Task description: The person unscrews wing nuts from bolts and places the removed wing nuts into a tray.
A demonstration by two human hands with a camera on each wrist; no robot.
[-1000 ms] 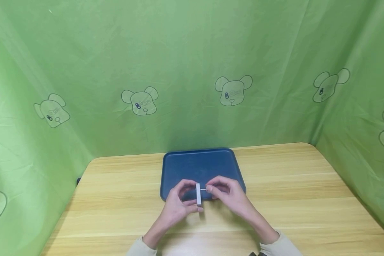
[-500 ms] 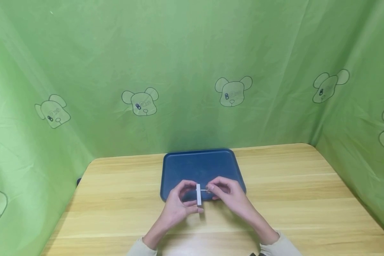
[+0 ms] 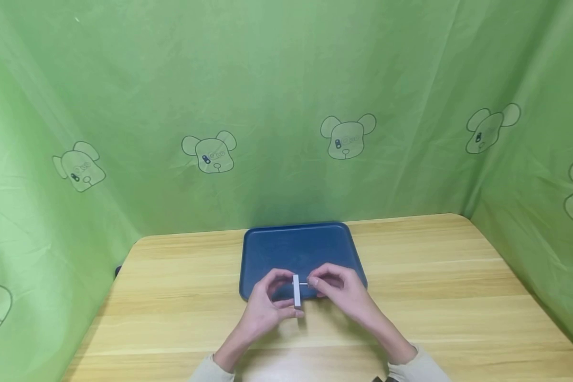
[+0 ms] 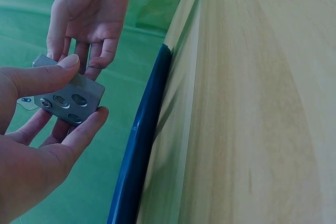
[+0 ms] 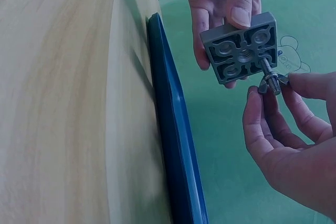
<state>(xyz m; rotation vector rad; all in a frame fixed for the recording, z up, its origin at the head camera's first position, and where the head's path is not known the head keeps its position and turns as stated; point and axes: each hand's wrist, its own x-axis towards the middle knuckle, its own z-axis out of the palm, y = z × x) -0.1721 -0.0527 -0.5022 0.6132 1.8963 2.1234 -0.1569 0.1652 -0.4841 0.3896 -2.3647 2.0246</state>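
Left grip holds the block, right grip pinches the wing nut on the bolt — turning it seems the step — next wanting small, steady twists.

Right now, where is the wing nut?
In the right wrist view, right of centre: the wing nut is on the bolt, held by the right hand.

You had a blue tray on a wooden table. A green curtain with bear drawings hung behind.
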